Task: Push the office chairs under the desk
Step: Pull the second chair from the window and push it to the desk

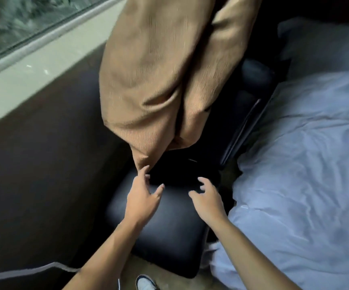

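Note:
A black padded office chair [159, 231] stands right below me, its backrest top toward me and its seat dark beyond. My left hand [143, 197] hovers over the backrest's upper left edge with fingers spread, its fingertips close to the hem of a tan curtain [161, 80]. My right hand [207, 198] hangs over the upper right edge, fingers curled and apart, holding nothing. A dark desk surface [44, 164] runs along the left side of the chair. The chair's right armrest [244, 124] shows past the curtain.
A bed with a rumpled white duvet [307, 174] presses close on the right. A window with a pale sill [33, 65] lies beyond the desk. A grey cable [23, 273] crosses the desk's near corner. My shoe [146, 283] shows on the floor.

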The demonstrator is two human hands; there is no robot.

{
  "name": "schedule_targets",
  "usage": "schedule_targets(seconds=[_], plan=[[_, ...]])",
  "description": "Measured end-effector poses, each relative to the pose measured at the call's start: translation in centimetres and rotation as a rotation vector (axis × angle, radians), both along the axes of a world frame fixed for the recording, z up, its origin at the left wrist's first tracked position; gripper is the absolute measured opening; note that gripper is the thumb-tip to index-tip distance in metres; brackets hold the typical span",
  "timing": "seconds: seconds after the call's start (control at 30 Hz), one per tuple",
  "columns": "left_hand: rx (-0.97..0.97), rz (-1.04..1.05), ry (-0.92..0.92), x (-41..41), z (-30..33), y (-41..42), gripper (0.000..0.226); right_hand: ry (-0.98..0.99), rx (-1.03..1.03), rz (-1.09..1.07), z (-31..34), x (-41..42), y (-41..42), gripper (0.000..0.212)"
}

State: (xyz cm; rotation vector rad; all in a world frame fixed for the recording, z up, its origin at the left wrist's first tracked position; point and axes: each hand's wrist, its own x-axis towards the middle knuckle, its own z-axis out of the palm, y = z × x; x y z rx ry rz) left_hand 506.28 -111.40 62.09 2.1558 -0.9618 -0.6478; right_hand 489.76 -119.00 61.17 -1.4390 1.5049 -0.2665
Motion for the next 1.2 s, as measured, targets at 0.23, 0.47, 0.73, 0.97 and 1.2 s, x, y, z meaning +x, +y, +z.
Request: schedule_targets(seconds=[0.23,0.47,0.73,0.97,1.2], plan=[[-0.123,-0.004,-0.053,5.4,8.3,-8.1,0.089,-0.244,-0.091,-0.240,10.0,5.7,-12.0,0.082],[0.113,-0.072,-0.012,10.2,10.2,-13.7,0.134,-0.479,0.115,-0.367,13.3,10.0,-19.5,0.056],[0.143,-0.048,-0.047,9.0,11.3,-16.8,0.136,-0.529,0.287,-0.226,15.5,15.9,-21.6,0.025],[0.024,0.198,-0.392,14.2,15.8,-20.3,0.057,-0.750,0.285,0.178,23.3,24.2,-25.1,0.014],[-0.051,0.360,-0.697,23.5,22.3,-25.6,0.041,-0.358,-0.300,0.677,28.7,23.9,-32.7,0.071]])
